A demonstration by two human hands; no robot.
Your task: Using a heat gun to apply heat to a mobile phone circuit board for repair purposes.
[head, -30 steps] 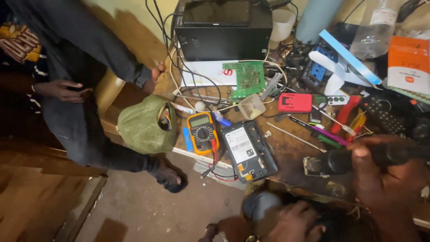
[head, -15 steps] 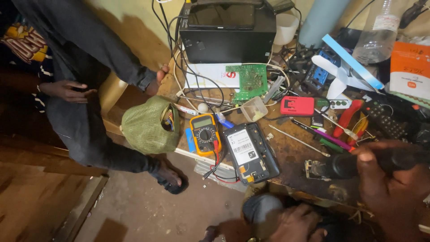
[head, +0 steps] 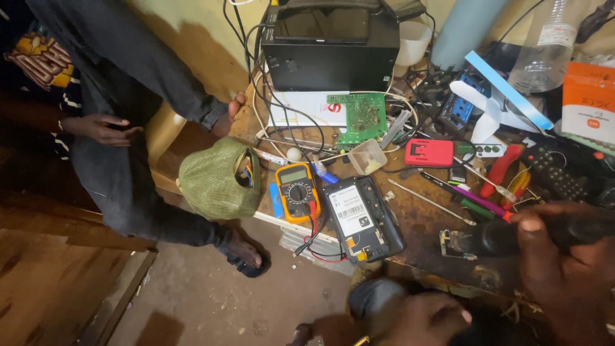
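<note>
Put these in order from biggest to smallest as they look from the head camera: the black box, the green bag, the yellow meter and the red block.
1. Black box, clearly largest.
2. Green bag.
3. Yellow meter.
4. Red block, looks a bit smaller than the meter; they are close, so that order is unsure.

1. The workbench (head: 423, 234) fills the right side; the floor (head: 211, 301) lies to its left.
2. A black box (head: 330, 48) stands at the far edge, with a circuit board (head: 363, 118) just near of it.
3. The multimeter (head: 297, 192) lies at the near left edge, the opened phone (head: 362, 219) just right of it.
4. A cloth bag (head: 214, 179) hangs left of the multimeter.
5. A remote control (head: 556, 176) lies far right.
</note>
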